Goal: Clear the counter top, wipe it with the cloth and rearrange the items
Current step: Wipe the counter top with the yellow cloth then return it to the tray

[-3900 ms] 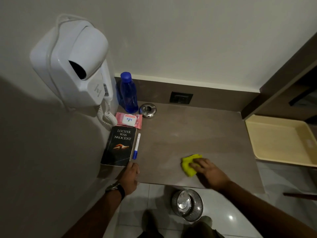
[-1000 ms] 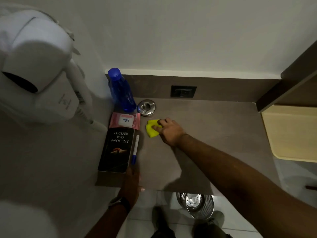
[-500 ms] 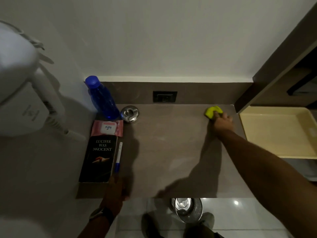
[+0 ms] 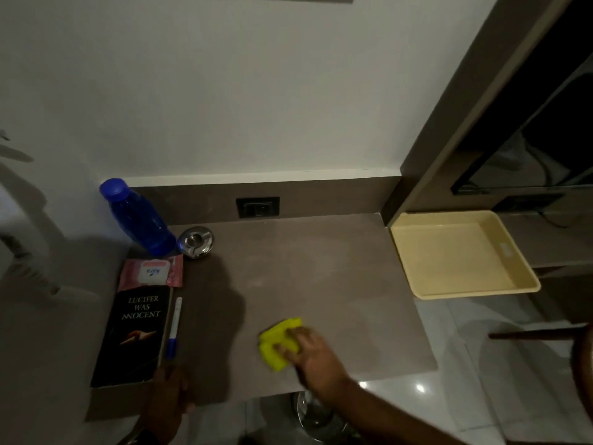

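One shiny bin point(image 4: 316, 417) stands on the floor, just under the right arm. The left hand point(image 4: 170, 393) sits on the near edge of the desk point(image 4: 337, 284). It is dark and blurry, so I cannot tell if its fingers are curled. The right hand point(image 4: 309, 354) lies flat on the yellow cloth point(image 4: 274, 342) and presses it onto the desk. Just past the left hand lie a black book point(image 4: 134, 335) and a pen point(image 4: 174, 327), side by side. Beyond them is a pink pack of wipes point(image 4: 152, 273), then a small metal dish point(image 4: 195, 242) and a blue bottle point(image 4: 138, 216) by the wall. Far off to the right of the right hand sits a pale yellow tray point(image 4: 519, 277).
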